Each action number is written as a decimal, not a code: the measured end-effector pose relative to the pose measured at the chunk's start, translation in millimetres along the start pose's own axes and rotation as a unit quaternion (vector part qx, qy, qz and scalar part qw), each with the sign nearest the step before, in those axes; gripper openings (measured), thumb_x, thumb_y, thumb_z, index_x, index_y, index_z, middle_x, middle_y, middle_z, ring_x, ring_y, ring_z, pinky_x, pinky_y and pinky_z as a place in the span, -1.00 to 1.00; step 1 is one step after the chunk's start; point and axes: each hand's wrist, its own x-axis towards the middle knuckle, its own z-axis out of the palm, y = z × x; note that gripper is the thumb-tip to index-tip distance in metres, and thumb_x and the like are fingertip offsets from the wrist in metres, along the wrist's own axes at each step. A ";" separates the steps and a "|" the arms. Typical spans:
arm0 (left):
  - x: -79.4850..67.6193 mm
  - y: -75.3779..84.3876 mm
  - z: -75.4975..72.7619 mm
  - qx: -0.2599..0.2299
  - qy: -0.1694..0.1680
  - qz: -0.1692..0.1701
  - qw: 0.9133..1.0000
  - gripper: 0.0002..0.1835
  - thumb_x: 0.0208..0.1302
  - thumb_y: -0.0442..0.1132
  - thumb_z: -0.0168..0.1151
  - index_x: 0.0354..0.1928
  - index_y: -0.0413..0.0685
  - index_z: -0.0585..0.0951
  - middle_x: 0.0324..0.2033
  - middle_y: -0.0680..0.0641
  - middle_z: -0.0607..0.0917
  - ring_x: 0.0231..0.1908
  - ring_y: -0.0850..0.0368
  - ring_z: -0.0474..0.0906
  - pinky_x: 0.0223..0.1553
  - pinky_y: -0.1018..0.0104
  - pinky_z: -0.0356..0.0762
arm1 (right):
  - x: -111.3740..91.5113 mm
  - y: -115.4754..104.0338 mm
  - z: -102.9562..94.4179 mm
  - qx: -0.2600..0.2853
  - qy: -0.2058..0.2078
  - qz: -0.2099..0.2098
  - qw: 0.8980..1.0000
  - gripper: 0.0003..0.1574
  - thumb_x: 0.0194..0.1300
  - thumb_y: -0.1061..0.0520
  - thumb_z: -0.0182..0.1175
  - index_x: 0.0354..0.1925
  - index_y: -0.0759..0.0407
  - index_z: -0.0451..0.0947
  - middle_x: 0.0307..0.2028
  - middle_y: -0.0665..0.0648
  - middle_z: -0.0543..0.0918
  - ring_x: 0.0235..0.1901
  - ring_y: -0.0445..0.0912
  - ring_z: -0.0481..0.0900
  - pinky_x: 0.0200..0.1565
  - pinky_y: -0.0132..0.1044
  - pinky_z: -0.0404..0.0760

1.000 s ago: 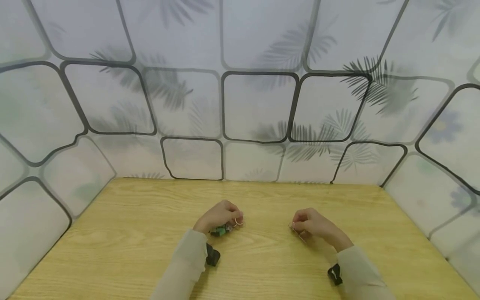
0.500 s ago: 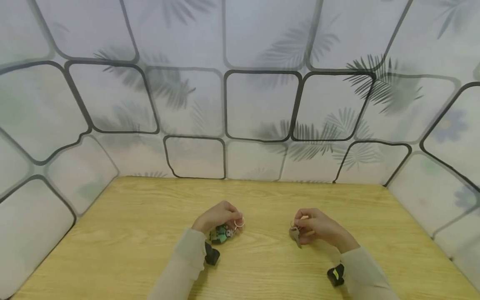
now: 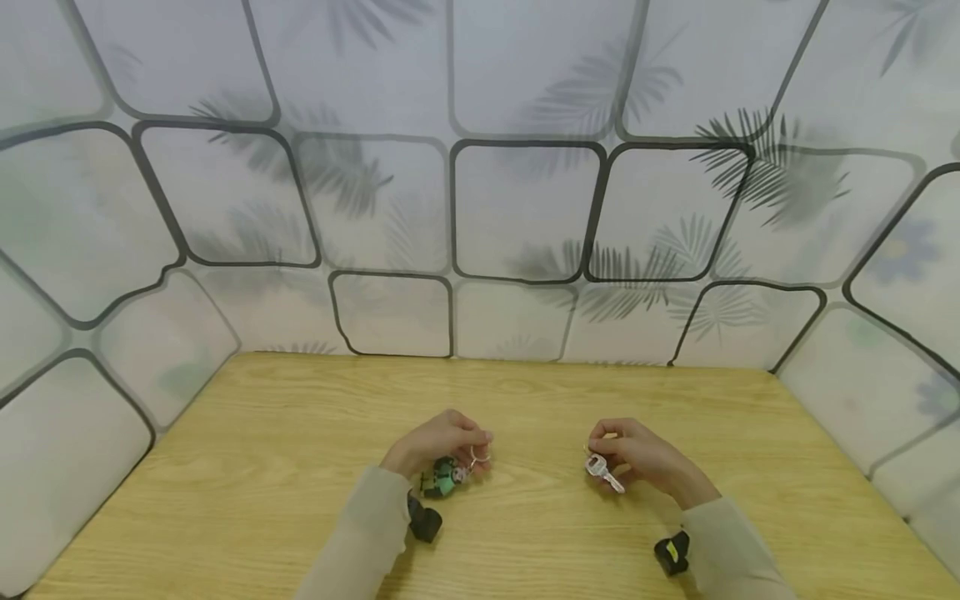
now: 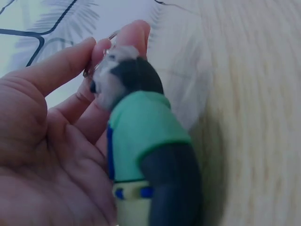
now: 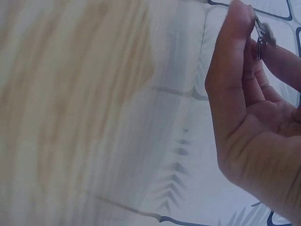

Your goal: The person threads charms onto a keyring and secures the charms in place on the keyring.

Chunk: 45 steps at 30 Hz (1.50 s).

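Observation:
In the head view my left hand [image 3: 441, 439] pinches the metal ring [image 3: 482, 455] of a keychain between thumb and fingertips. From that ring hangs a small figure [image 3: 444, 478] with a green top and dark arms. Seen close in the left wrist view, the figure [image 4: 146, 127] has a pale and black head and lies beside the palm. Across from it, my right hand [image 3: 637, 454] pinches a small ring, and a silver key [image 3: 604, 473] dangles from it, blade pointing down and right. The right wrist view shows only a blurred bit of metal [image 5: 265, 37] at the fingertips.
Both hands are above a light wooden table [image 3: 525, 533], a gap between them. A patterned white cloth wall [image 3: 517, 217] closes off the back and both sides. Black wrist devices [image 3: 425, 521] sit at the sleeve cuffs.
The key has swung round from edge-on to showing its flat face. The figure on the left has turned to show more of its front and hangs slightly lower. Both hands have barely moved.

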 end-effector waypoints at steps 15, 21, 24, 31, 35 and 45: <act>-6.2 0.7 -7.8 -0.029 -0.049 0.001 0.998 -0.78 0.42 -0.42 0.23 -0.11 -0.55 0.68 -0.21 -0.25 0.76 -0.29 0.11 0.69 -0.23 0.29 0.65 | -3.7 -1.0 3.2 -0.040 0.001 -0.001 0.999 -0.79 0.56 0.19 0.03 -0.21 0.29 0.52 -0.46 0.08 0.65 -0.54 -0.16 0.55 -0.54 -0.42 0.37; -7.3 -3.5 -10.3 -0.043 -0.082 0.007 0.996 -0.79 0.39 -0.54 0.16 -0.02 -0.58 0.64 -0.08 -0.27 0.74 -0.15 0.11 0.70 -0.10 0.31 0.64 | -3.9 -0.6 2.7 -0.038 0.000 -0.003 0.999 -0.79 0.56 0.19 0.03 -0.23 0.28 0.52 -0.46 0.08 0.64 -0.55 -0.16 0.55 -0.52 -0.39 0.44; -7.6 -5.7 -11.3 -0.038 -0.092 0.010 0.995 -0.77 0.40 -0.56 0.14 0.02 -0.58 0.62 -0.03 -0.29 0.72 -0.10 0.08 0.70 -0.02 0.28 0.63 | -3.4 0.0 3.4 -0.025 -0.005 -0.007 1.000 -0.79 0.55 0.20 0.04 -0.23 0.30 0.52 -0.44 0.10 0.66 -0.55 -0.14 0.56 -0.49 -0.35 0.53; -7.6 -8.6 -11.8 -0.019 -0.090 0.014 0.996 -0.77 0.43 -0.51 0.14 0.02 -0.55 0.64 0.00 -0.32 0.71 -0.01 -0.04 0.69 0.07 0.21 0.60 | -4.2 1.5 3.9 -0.011 -0.026 -0.019 0.999 -0.78 0.56 0.19 0.05 -0.24 0.30 0.52 -0.40 0.09 0.64 -0.48 -0.13 0.56 -0.43 -0.31 0.60; -8.6 -8.6 -11.9 -0.002 -0.085 0.018 0.996 -0.78 0.44 -0.46 0.17 -0.02 -0.52 0.66 -0.01 -0.29 0.72 0.01 -0.05 0.69 0.07 0.22 0.60 | -4.0 0.8 3.4 -0.017 -0.053 -0.042 0.998 -0.77 0.57 0.18 0.04 -0.24 0.28 0.51 -0.34 0.10 0.59 -0.38 -0.10 0.57 -0.38 -0.26 0.66; -9.5 -11.4 -9.6 -0.019 -0.064 0.016 0.998 -0.74 0.46 -0.35 0.21 -0.12 -0.53 0.69 0.05 -0.25 0.70 0.15 -0.04 0.60 0.20 0.16 0.50 | -2.7 0.9 1.9 -0.007 -0.119 -0.107 0.987 -0.79 0.58 0.22 0.02 -0.19 0.34 0.52 -0.10 0.18 0.61 -0.11 -0.09 0.57 -0.01 -0.03 0.66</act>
